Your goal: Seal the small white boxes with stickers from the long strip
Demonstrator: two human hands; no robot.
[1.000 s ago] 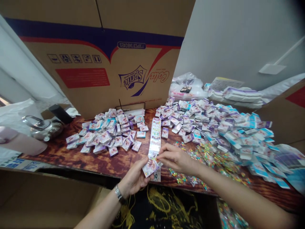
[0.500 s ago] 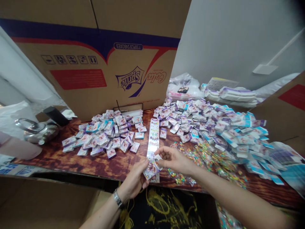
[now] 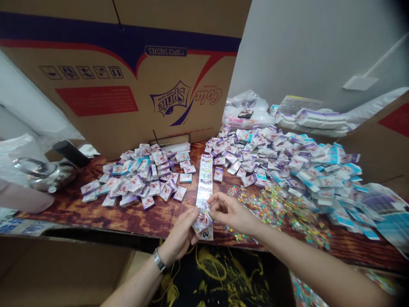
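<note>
My left hand (image 3: 181, 230), with a metal watch on its wrist, is closed around a small white and purple printed box (image 3: 202, 221). My right hand (image 3: 234, 213) pinches at the upper right end of that same box; its fingertips partly cover the flap there. Beneath both hands lies a long strip of stickers (image 3: 205, 172), running away from the table's front edge. Just right of my right hand spread many small clear packets of colourful candy (image 3: 281, 207).
A heap of small boxes (image 3: 137, 183) lies to the left, and a bigger heap of boxes (image 3: 275, 157) to the right. Behind stands a large cardboard carton (image 3: 105, 128). A metal kettle (image 3: 53, 177) is at the far left, and plastic bags (image 3: 246, 108) lie at the back.
Both hands stay together at the box, which has shifted slightly; the right fingers have closed in at its upper end. The whole view has moved a little.
</note>
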